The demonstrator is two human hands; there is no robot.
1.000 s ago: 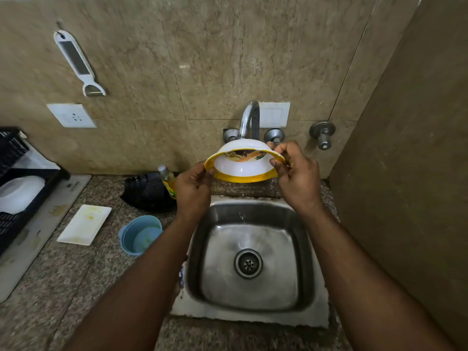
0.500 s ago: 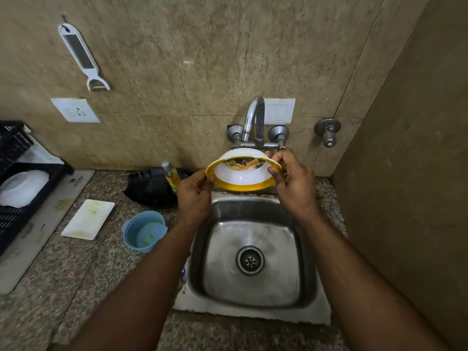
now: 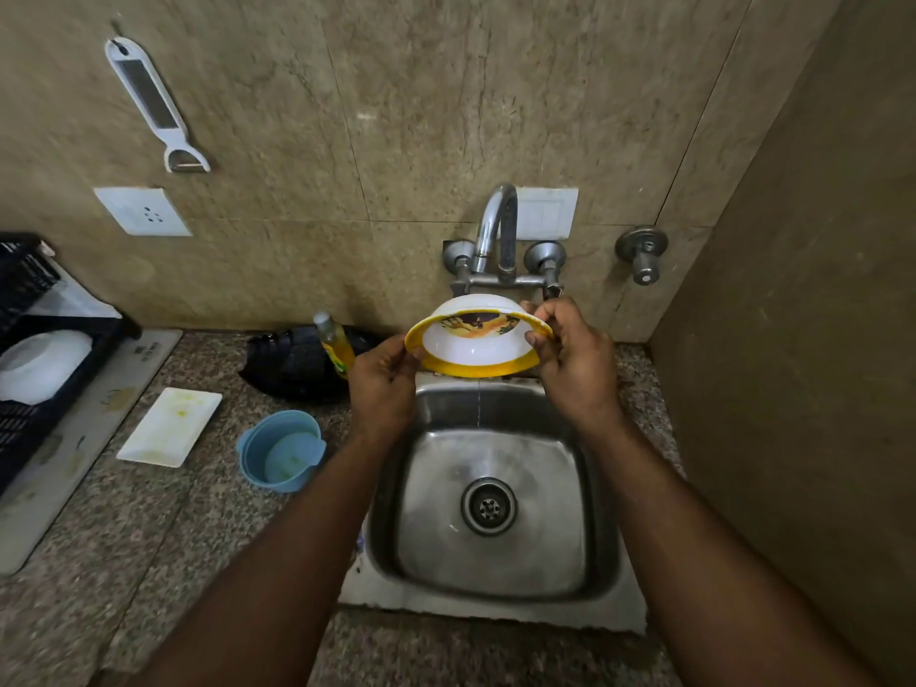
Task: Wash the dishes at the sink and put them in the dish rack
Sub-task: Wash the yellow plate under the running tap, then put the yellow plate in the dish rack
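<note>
Overhead, yellow-rimmed bowl (image 3: 478, 347) sat tilted between both hands above the sink (image 3: 495, 513); left hand (image 3: 384, 384) pinched its left rim; right hand (image 3: 575, 361) gripped right rim, below tap (image 3: 495, 230).

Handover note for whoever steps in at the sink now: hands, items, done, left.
Left hand and right hand: both grip the rim of the yellow-rimmed bowl, tilted over the sink, a thin stream of water falling from it.
Done: one white dish sits in the dish rack.
Left: rack this bowl; then wash the blue cup and white tray on the counter.
</note>
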